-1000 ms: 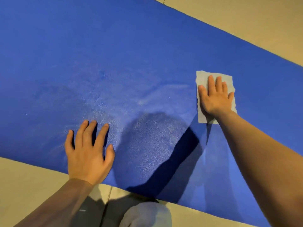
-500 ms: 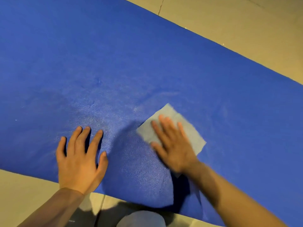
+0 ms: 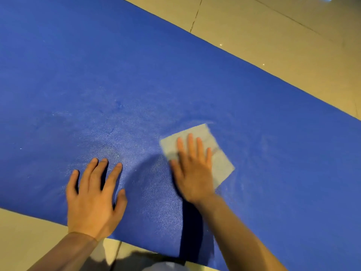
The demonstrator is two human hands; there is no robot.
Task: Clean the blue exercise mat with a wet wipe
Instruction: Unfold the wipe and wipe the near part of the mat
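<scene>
Right hand (image 3: pixel 192 169) is flat on the wet wipe (image 3: pixel 218 153), fingers straight and pressing it into the blue exercise mat (image 3: pixel 175 75), and it is blurred, so it is mid-stroke. A second ago that hand was out at full reach to the right with the wipe; half a second ago it had swept in close beside the left hand; now it sits a touch farther out and forward again, with the wipe turned at an angle under the palm. So that is a back-and-forth scrubbing pass across the middle of the mat.

Left hand (image 3: pixel 93 198) is spread open, fingers splayed, palm down on the mat near its close edge, bracing the body and pinning the mat; it has barely shifted across the three moments.

Between and just ahead of the hands the mat shows a paler, sheeny patch that looks damp, which I take as the part already wiped. Farther out to both sides the blue looks dull and dry, so I judge the cleaning is well short of finished. Beyond the mat's edges lies the beige tiled floor (image 3: pixel 273 36).
</scene>
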